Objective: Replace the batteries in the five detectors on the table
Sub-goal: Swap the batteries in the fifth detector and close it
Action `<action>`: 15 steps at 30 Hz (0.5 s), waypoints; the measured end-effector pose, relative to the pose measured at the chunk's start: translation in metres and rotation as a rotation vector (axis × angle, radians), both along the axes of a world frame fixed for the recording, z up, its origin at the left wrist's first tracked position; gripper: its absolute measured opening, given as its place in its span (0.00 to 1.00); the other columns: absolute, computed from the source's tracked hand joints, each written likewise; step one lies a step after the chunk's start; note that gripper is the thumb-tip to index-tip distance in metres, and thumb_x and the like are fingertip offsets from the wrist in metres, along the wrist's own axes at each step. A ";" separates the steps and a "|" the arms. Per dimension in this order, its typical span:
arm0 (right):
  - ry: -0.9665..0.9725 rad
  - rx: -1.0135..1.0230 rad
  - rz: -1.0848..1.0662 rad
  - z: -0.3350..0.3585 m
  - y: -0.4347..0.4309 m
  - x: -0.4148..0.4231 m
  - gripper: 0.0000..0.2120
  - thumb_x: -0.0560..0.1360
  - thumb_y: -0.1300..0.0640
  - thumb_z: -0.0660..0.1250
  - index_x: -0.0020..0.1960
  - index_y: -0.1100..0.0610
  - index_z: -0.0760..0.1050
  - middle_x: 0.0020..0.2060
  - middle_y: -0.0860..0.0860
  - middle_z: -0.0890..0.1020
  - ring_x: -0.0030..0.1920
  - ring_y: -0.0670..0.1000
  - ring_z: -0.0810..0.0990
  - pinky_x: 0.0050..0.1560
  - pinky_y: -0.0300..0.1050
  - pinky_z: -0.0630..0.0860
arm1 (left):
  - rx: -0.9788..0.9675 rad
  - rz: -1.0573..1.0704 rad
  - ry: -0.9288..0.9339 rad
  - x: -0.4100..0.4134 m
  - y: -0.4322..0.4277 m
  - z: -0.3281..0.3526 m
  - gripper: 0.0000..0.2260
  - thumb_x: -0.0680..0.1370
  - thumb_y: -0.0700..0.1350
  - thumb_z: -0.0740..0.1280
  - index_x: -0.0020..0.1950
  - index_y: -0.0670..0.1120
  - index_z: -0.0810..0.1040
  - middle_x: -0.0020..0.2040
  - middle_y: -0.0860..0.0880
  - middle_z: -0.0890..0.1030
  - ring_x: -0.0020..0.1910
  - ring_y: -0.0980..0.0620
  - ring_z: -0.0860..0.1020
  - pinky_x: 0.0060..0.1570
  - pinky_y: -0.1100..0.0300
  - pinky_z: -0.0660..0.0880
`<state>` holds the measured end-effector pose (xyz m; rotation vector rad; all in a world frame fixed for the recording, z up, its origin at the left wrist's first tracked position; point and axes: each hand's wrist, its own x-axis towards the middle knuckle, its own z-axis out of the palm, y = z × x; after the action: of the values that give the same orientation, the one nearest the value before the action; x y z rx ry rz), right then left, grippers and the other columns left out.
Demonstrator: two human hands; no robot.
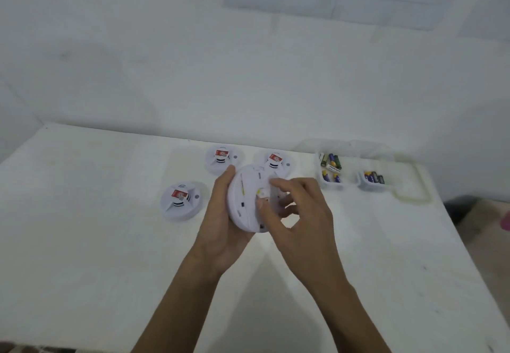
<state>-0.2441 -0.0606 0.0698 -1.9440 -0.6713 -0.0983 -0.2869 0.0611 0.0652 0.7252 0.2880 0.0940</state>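
Observation:
My left hand grips a round white detector, held above the table with its back side facing me. The fingers of my right hand are curled over the battery compartment on that back side; whether they pinch a battery I cannot tell. Three more white detectors with red labels lie face up on the table: one at the left, one further back, and one behind the held detector, partly hidden by it.
Two small clear trays sit at the right of the white table: one with several batteries, one with fewer batteries. A clear plastic bag lies around them. The table's right edge drops to the floor. A white wall stands behind.

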 end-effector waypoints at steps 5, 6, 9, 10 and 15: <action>-0.082 -0.123 -0.059 0.006 -0.017 -0.012 0.27 0.66 0.40 0.71 0.61 0.52 0.74 0.49 0.44 0.74 0.48 0.47 0.77 0.43 0.29 0.74 | -0.104 0.076 -0.025 -0.002 -0.021 -0.009 0.22 0.78 0.58 0.55 0.55 0.48 0.83 0.53 0.44 0.83 0.51 0.47 0.82 0.50 0.54 0.79; -0.095 -0.151 -0.079 0.007 -0.018 -0.014 0.29 0.65 0.39 0.70 0.61 0.53 0.74 0.49 0.46 0.74 0.48 0.49 0.77 0.43 0.30 0.74 | -0.128 0.083 -0.023 -0.002 -0.024 -0.011 0.22 0.77 0.58 0.56 0.57 0.47 0.82 0.54 0.44 0.82 0.51 0.46 0.81 0.50 0.54 0.78; -0.114 -0.224 -0.104 0.009 -0.022 -0.018 0.32 0.64 0.37 0.69 0.61 0.54 0.73 0.50 0.46 0.72 0.51 0.50 0.76 0.42 0.36 0.75 | -0.155 0.091 0.002 -0.003 -0.031 -0.018 0.23 0.79 0.57 0.53 0.64 0.47 0.76 0.56 0.44 0.81 0.54 0.45 0.79 0.52 0.53 0.77; -0.105 -0.246 -0.102 0.010 -0.024 -0.019 0.33 0.64 0.36 0.70 0.62 0.53 0.72 0.51 0.46 0.71 0.52 0.49 0.75 0.43 0.36 0.74 | -0.138 0.098 0.019 -0.002 -0.032 -0.021 0.24 0.80 0.57 0.51 0.68 0.47 0.72 0.59 0.43 0.79 0.57 0.44 0.77 0.54 0.51 0.75; -0.045 -0.333 -0.070 0.011 -0.027 -0.023 0.36 0.68 0.37 0.71 0.69 0.52 0.65 0.58 0.47 0.69 0.55 0.43 0.65 0.49 0.33 0.68 | -0.113 0.140 0.054 -0.003 -0.039 -0.027 0.21 0.81 0.56 0.49 0.64 0.49 0.74 0.57 0.43 0.80 0.54 0.45 0.78 0.49 0.53 0.79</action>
<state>-0.2675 -0.0878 0.0808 -2.2915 -0.6820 -0.0779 -0.2902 0.0221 0.0381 0.5959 0.3923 0.1898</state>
